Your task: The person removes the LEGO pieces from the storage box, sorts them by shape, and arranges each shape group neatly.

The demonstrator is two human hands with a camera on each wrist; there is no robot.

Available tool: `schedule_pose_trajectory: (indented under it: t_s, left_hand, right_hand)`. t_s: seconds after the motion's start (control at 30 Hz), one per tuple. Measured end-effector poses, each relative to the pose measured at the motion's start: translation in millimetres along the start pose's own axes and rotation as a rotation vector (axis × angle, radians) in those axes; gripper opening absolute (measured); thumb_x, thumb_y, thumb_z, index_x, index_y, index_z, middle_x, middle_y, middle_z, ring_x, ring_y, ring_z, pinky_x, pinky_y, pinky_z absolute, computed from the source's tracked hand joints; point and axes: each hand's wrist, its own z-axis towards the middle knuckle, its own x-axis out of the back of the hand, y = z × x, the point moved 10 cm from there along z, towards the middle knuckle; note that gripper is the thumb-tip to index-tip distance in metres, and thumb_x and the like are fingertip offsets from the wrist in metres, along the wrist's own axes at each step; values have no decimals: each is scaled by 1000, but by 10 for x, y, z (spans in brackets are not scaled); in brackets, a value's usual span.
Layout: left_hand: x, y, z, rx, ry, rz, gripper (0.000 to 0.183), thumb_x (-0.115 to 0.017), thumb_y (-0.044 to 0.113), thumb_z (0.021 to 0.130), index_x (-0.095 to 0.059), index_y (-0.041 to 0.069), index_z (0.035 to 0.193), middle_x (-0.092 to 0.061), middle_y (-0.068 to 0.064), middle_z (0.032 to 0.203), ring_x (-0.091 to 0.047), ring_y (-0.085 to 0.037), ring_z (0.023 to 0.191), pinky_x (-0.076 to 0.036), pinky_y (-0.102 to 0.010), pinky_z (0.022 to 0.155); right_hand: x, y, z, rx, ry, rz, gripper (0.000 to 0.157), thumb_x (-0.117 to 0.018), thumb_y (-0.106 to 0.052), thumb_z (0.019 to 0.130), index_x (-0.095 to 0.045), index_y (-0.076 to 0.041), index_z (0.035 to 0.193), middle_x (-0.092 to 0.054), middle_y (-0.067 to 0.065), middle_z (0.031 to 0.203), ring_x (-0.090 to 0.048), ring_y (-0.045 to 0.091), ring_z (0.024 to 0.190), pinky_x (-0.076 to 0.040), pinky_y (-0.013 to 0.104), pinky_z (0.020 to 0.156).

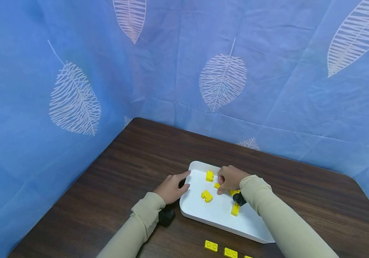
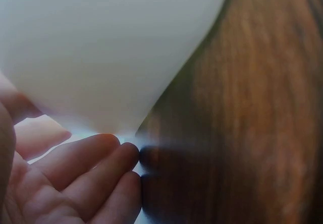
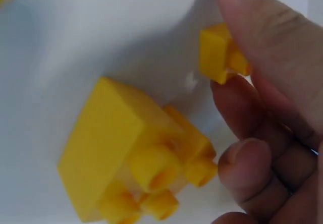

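My right hand point(image 1: 231, 178) is over the white tray point(image 1: 210, 219), fingers bent down. Between its thumb and a curled finger it pinches a small yellow toy brick point(image 3: 214, 52); the thumb covers part of the brick. Larger studded yellow bricks point(image 3: 113, 143) lie just beside that hand in the right wrist view. My left hand point(image 1: 170, 189) rests at the tray's left side, its fingers loosely extended and touching the rim. In the left wrist view, the fingers point(image 2: 96, 178) lie against the blurred tray wall and hold no brick.
Inside the tray lie other yellow bricks: one at the back point(image 1: 209, 176), one near the middle point(image 1: 207, 196) and one toward the front point(image 1: 234, 209). More bricks point(image 1: 211, 245) sit in a row on the dark wooden table point(image 1: 132, 161) before the tray. A blue leaf-patterned curtain point(image 1: 178, 64) hangs behind.
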Motion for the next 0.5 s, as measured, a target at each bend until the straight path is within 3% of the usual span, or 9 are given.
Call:
schedule_pose_trajectory:
  t_s: [0.23,0.37,0.5]
  left_hand:
    - [-118,87,29,-17,-33,-14,52,-58,18,94,-42,5,142,-45,-14,142,-48,-23,127,-45,-41,100]
    - [-90,55,7,8,-21,-16,53,-59,19,93,-42,6,142,-45,-14,142,-47,-26,128,-43,-44,101]
    - [-28,5,-21,34,9,-14,54,-61,20,92,-43,7,142,-46,-13,142,-47,-27,128,-41,-46,102]
  right_hand:
    - [-21,33,-161,6,5,-17,24,-80,-12,75,-56,-13,79,-47,0,68,-47,16,66,-38,28,62]
    - [2,-53,-204,59,1,-56,17,-74,-9,80,-59,-14,86,-52,-1,73,-48,16,69,-41,29,65]
    - [144,-155,-316,130,49,-101,13,-72,-8,81,-61,-13,87,-55,-2,77,-49,15,73,-45,29,69]
